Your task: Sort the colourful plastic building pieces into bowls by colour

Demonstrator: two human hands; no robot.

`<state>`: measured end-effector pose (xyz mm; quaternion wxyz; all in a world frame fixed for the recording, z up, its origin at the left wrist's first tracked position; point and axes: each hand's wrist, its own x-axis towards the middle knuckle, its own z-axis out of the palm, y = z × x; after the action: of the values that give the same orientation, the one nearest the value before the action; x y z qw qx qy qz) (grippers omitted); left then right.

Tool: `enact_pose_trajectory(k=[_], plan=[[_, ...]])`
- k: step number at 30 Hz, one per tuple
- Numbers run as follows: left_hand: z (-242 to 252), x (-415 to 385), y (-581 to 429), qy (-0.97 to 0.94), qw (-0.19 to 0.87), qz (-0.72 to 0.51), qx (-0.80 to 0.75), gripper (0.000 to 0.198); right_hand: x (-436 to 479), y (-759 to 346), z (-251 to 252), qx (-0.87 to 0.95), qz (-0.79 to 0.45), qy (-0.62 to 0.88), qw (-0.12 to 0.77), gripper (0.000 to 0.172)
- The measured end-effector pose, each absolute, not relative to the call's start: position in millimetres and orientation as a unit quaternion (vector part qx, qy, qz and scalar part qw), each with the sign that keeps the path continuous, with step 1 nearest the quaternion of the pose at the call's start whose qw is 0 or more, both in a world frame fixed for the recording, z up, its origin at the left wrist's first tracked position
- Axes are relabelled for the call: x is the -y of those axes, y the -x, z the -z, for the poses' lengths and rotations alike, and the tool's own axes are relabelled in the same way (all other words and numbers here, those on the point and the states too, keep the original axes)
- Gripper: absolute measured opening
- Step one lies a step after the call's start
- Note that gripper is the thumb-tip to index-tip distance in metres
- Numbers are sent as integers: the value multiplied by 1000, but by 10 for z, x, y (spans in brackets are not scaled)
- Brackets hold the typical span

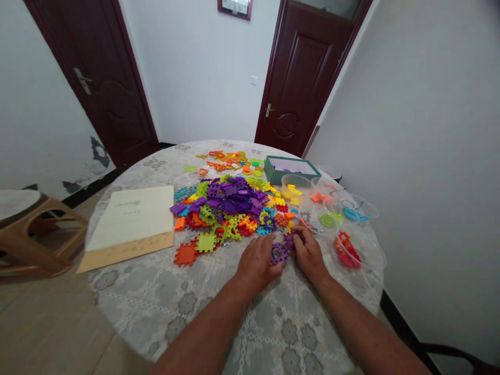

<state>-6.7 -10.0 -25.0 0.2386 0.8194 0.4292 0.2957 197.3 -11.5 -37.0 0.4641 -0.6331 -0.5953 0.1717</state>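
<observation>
Head view: left hand (pixel 255 260) and right hand (pixel 308 250) grip purple interlocking tiles (pixel 279 253), clear tubs (pixel 305 182) part-filled by colour, mixed heap (pixel 230 198) unsorted on bench (pixel 156 297).

Purple interlocking tile (pixel 279 254): smooth plastic. Round containers (pixel 300 180): clear, glossy plastic. Tabletop (pixel 156 304): smooth-looking printed covering. Sheet (pixel 135 213): matt paper. Door (pixel 308 67): glossy, wood-like. Door handle (pixel 269 110): metallic.

A round-edged table (pixel 269 333) under a grey-and-white flowered cloth (pixel 148 302) fills the lower centre. Mid-frame sits a heap of notched, multicoloured plastic pieces (pixel 230 200), mostly purple on top; orange-and-yellow scattered pieces (pixel 224 162) lie above. Cream paper (pixel 135 208) meets a brown sheet (pixel 128 251) at left; right, a green open box (pixel 274 176) and clear round plastic bowls (pixel 291 182).
</observation>
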Motion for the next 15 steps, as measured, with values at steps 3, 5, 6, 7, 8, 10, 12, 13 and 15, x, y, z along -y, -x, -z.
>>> enact_pose_trajectory(k=[3,5,6,7,8,10,12,13,15], plan=[[205,43,93,-736,332,-382,-449,67,96,-1955,393,585,-187,626,481,36],[155,15,113,-695,371,-419,-451,66,93,-1938,398,586,-200,618,484,36],[134,3,123,-684,379,-432,-450,65,95,-1928,394,589,-208,615,482,36],[119,-7,132,-677,380,-442,-450,64,99,-1915,386,592,-219,611,478,36],[115,-15,139,-673,376,-451,-449,63,105,-1900,373,595,-231,606,475,36],[136,-30,144,-679,353,-465,-444,64,120,-1860,338,597,-263,592,473,36],[188,-39,137,-704,316,-469,-430,65,134,-1811,299,593,-310,567,480,36],[217,-42,131,-720,296,-466,-421,66,138,-1788,283,586,-340,553,485,36],[268,-47,119,-754,257,-451,-403,64,135,-1752,262,561,-408,522,496,38]])
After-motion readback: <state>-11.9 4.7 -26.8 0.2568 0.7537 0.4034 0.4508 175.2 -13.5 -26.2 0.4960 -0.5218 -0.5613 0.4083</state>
